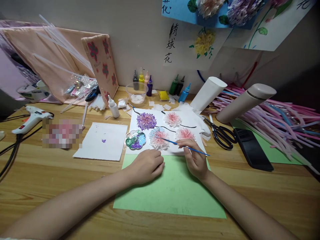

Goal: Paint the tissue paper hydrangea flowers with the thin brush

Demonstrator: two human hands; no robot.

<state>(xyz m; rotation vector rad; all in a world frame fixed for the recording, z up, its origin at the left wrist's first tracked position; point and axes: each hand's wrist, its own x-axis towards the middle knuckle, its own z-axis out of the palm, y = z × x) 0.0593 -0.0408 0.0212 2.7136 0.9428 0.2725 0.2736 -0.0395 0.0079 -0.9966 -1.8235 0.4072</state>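
Observation:
My right hand (196,158) pinches a thin blue paintbrush (191,148), its tip touching a pink and pale blue paper flower (159,138). That flower lies on a white sheet (172,153) together with a purple paper flower (146,121) and two pink ones (172,118) (185,134). Black stem lines are drawn on the sheet. Curled into a loose fist, my left hand (146,166) rests at the sheet's lower edge, over a green sheet (170,186). Just above it sits a flower-shaped paint palette (135,139) with green, blue and purple paint.
On the left are a paint-marked white paper (101,143) and a glue gun (31,121). Black scissors (222,135), a phone (253,148) and a tilted white bottle (246,103) stand or lie at right. Paint bottles (141,81) and a clear bowl (136,91) line the back.

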